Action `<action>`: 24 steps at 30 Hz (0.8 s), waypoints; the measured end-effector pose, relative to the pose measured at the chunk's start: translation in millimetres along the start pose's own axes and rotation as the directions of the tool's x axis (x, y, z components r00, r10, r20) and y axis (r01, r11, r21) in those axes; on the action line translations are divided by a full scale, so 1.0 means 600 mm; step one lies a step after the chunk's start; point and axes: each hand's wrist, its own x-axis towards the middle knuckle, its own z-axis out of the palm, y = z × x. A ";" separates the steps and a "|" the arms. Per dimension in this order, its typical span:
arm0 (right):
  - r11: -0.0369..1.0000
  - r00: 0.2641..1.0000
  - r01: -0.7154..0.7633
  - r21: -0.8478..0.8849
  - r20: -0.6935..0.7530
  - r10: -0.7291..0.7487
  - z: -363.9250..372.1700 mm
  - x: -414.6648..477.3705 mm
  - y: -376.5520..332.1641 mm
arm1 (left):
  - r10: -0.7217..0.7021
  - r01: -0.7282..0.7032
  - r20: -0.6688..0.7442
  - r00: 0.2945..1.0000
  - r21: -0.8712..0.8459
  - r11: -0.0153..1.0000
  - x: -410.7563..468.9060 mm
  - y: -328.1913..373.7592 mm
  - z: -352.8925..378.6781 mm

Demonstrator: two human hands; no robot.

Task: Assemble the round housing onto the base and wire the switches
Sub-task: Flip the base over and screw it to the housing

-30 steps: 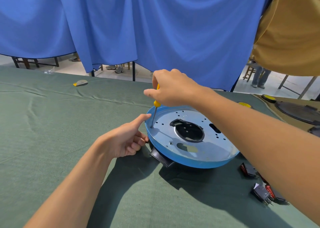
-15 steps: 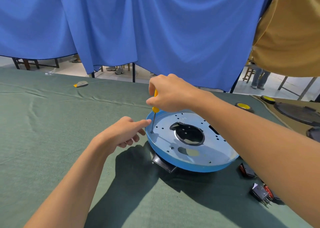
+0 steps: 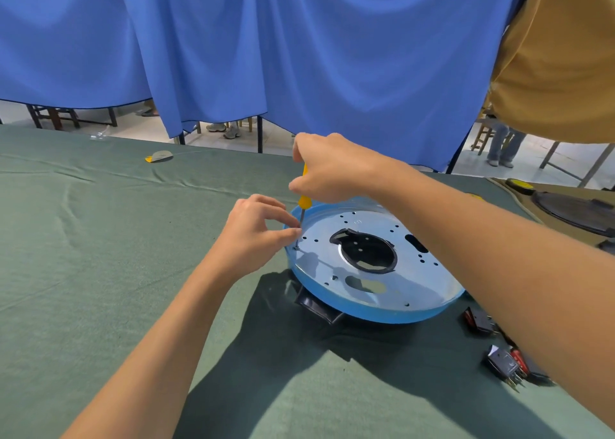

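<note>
Yellow-handled screwdriver (image 3: 303, 199) gripped in right hand (image 3: 329, 169), shaft pinched by left hand (image 3: 256, 235). Tip at left rim of round housing (image 3: 382, 282).

Left of the round housing (image 3: 416, 292) the bench (image 3: 100, 272) lies open, with only a small scrap (image 3: 159, 156) far back. The left hand (image 3: 256, 232) and the right hand (image 3: 332, 169), both on the screwdriver (image 3: 303, 199), crowd the housing's left rim. The right forearm crosses above its right side and above the switches (image 3: 502, 365). A blue curtain (image 3: 299, 55) hangs behind the far edge.
</note>
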 end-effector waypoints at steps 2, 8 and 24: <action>1.000 0.998 0.012 -0.023 -0.062 -0.013 0.007 0.000 0.000 | -0.009 0.009 0.001 1.000 -0.009 1.000 0.000 0.000 0.003; 0.998 0.997 0.053 0.021 -0.059 -0.051 0.002 0.000 -0.003 | 0.035 -0.036 -0.086 0.996 -0.013 0.999 0.006 -0.003 0.010; 0.983 0.975 0.182 -0.016 -0.125 -0.182 0.010 -0.001 -0.002 | 0.061 -0.068 -0.125 0.990 -0.057 0.996 0.004 0.010 0.007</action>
